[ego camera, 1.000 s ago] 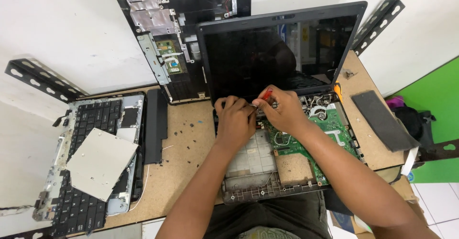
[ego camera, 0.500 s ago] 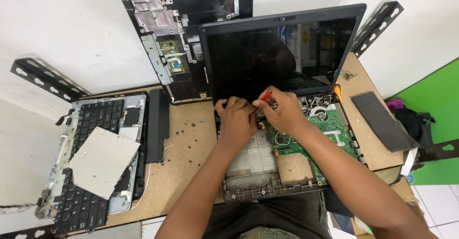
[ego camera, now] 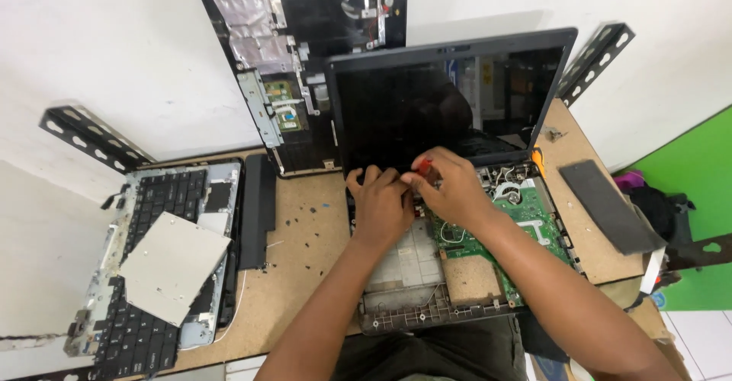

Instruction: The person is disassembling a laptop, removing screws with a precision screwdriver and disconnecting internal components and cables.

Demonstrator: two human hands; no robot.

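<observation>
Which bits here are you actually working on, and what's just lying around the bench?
In hand: opened laptop, its green board, red-handled screwdriver in the right hand, left hand beside it.

Lying about: keyboard, grey drive, loose screws, dark casing against the wall, black strip.

One screen shows: the dark laptop screen (ego camera: 450,107), a black-framed rectangle standing upright just beyond both hands (ego camera: 415,198), switched off and faintly mirroring the room. A small yellowish label-like patch (ego camera: 486,75) sits near its upper right. No packages or signs are visible.
</observation>
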